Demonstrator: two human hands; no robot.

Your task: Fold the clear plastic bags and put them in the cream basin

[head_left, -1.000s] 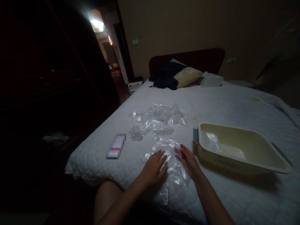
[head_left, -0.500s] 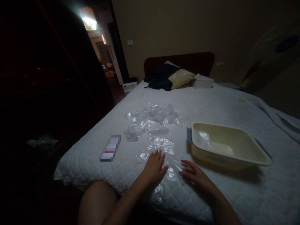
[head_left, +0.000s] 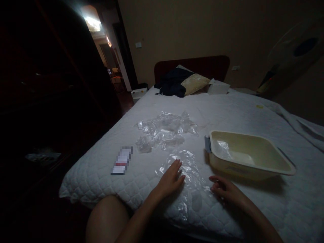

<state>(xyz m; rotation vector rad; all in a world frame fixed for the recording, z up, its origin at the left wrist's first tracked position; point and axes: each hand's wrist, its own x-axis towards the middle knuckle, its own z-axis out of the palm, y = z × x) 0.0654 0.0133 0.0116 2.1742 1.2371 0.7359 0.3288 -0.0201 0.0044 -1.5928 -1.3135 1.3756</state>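
Observation:
A clear plastic bag (head_left: 190, 175) lies flat on the white quilted bed (head_left: 243, 111) in front of me. My left hand (head_left: 171, 179) rests palm down on the bag's left side, fingers together and stretched out. My right hand (head_left: 224, 191) lies at the bag's right edge with its fingers curled, touching the plastic; whether it pinches the film I cannot tell. Further back sits a heap of crumpled clear plastic bags (head_left: 164, 130).
A beige plastic tub (head_left: 253, 168) with some clear plastic inside stands to the right. A small flat packet (head_left: 122, 160) lies to the left. Dark clothes (head_left: 170, 84), a pillow (head_left: 194, 83) and a white box (head_left: 219, 88) lie by the headboard. The bed's edge drops off left.
My right hand has slid from the middle of the bag out to its right edge and curled its fingers. My left hand stayed on the bag. The camera shifted slightly.

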